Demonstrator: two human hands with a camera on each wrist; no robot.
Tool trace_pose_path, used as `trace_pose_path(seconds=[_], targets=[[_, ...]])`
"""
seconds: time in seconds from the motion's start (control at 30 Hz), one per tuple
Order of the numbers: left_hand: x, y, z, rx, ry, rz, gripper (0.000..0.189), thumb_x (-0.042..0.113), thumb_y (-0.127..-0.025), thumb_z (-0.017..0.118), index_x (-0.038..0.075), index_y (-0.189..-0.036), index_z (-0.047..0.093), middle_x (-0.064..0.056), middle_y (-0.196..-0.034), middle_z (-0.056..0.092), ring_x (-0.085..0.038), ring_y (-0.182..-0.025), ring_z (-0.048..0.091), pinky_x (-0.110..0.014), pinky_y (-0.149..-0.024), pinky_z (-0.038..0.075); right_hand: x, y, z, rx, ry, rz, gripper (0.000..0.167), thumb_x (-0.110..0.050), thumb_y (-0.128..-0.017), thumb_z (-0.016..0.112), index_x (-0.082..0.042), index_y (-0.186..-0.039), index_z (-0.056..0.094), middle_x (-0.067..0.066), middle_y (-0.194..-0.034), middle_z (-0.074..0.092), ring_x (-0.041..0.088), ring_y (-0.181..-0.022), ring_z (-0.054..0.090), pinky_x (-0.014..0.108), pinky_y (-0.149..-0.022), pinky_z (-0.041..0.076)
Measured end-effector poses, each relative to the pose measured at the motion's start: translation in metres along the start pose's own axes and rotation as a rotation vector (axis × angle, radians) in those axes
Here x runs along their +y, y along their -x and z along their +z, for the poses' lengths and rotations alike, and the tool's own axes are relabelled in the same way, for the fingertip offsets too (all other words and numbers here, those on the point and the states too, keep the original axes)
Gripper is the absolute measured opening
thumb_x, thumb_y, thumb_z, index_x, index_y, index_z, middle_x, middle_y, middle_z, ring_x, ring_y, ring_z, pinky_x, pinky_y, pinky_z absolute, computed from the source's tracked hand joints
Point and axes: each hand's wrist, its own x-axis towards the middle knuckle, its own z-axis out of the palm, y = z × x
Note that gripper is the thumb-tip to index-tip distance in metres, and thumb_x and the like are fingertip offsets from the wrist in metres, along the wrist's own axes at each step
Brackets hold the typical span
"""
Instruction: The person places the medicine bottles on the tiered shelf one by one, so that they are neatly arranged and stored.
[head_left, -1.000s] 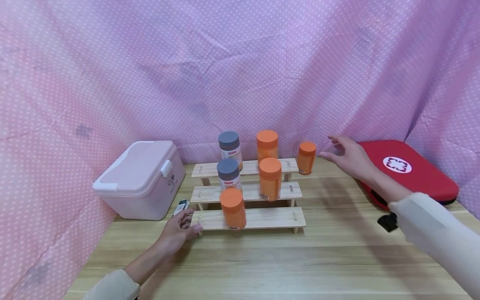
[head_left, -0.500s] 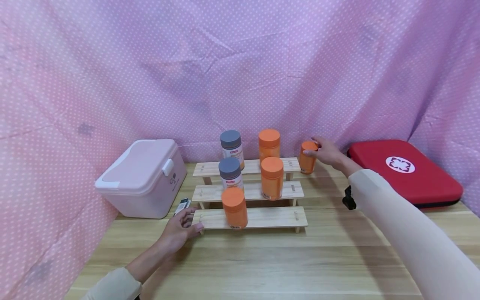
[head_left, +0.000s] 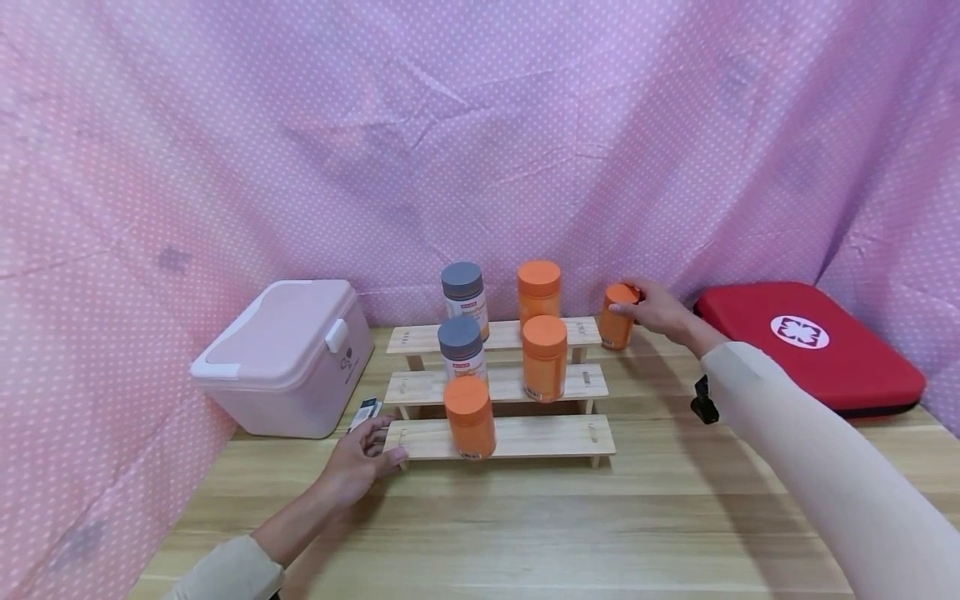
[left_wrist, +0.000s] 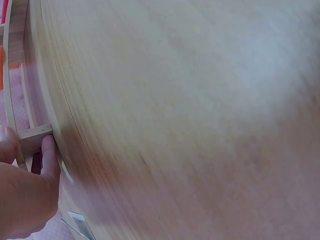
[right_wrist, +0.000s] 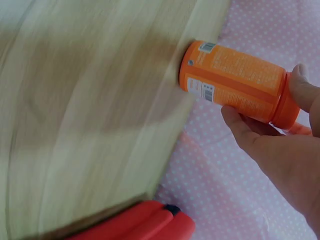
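My right hand (head_left: 658,312) grips an orange bottle (head_left: 617,321) near its lid, to the right of the wooden tiered rack (head_left: 540,439). In the right wrist view the thumb lies at the lid and the fingers along the side of that orange bottle (right_wrist: 235,82), whose base is right at the tabletop. My left hand (head_left: 354,464) pinches the left end of the rack's lowest step, thumb in front; the left wrist view has its fingers at a small wooden support (left_wrist: 36,139). Orange-lidded bottles (head_left: 545,358) and grey-lidded bottles (head_left: 461,346) stand on the steps.
On the left stands a pale pink lidded box (head_left: 288,358), with a small packet (head_left: 365,412) beside it. A red case (head_left: 810,346) with a white emblem lies at the right. Behind the wood-grain table (head_left: 525,533) hangs a pink dotted cloth (head_left: 480,142).
My right hand has moved left from beside the red case and taken hold of the orange bottle. My left hand stays on the rack.
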Motion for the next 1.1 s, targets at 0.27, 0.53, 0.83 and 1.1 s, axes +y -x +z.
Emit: trace_pose_path(seconds=[0.27,0.53,0.83,1.1], targets=[[-0.001,0.0,-0.003,-0.015,0.058,0.008,0.061,0.0,-0.087,0.068,-0.005,-0.14,0.037,-0.026,-0.127,0.053,-0.03,-0.109,0.058,-0.03,-0.083,0.056,-0.011,0.023,-0.023,0.021,0.065,-0.059,0.051,-0.019,-0.095,0.063,0.004,-0.136,0.044,0.026,-0.119,0.057,0.032,-0.103,0.056,0.037,-0.084,0.054],[-0.001,0.002,-0.003,-0.002,-0.037,0.006,0.064,0.007,-0.086,0.071,-0.004,-0.14,0.038,-0.025,-0.127,0.055,-0.035,-0.115,0.056,-0.032,-0.09,0.053,-0.025,0.063,-0.04,0.016,0.166,-0.117,0.05,-0.026,-0.092,0.066,-0.007,-0.135,0.05,0.014,-0.117,0.061,0.022,-0.102,0.056,0.026,-0.081,0.048],[-0.001,0.001,-0.002,-0.002,-0.02,0.01,0.063,0.006,-0.086,0.071,-0.003,-0.139,0.04,-0.024,-0.124,0.057,-0.03,-0.109,0.059,-0.027,-0.083,0.055,-0.049,0.123,-0.047,0.01,0.209,-0.243,0.054,-0.018,-0.088,0.071,-0.012,-0.137,0.049,0.008,-0.112,0.062,0.004,-0.093,0.058,0.011,-0.077,0.046],[-0.001,0.0,-0.002,-0.013,0.005,0.016,0.061,0.003,-0.086,0.07,-0.005,-0.138,0.04,-0.025,-0.123,0.057,-0.031,-0.109,0.059,-0.028,-0.082,0.056,-0.071,0.156,-0.031,-0.083,0.116,-0.363,0.057,-0.01,-0.087,0.071,-0.015,-0.139,0.048,0.003,-0.109,0.065,0.011,-0.093,0.062,0.016,-0.079,0.049]])
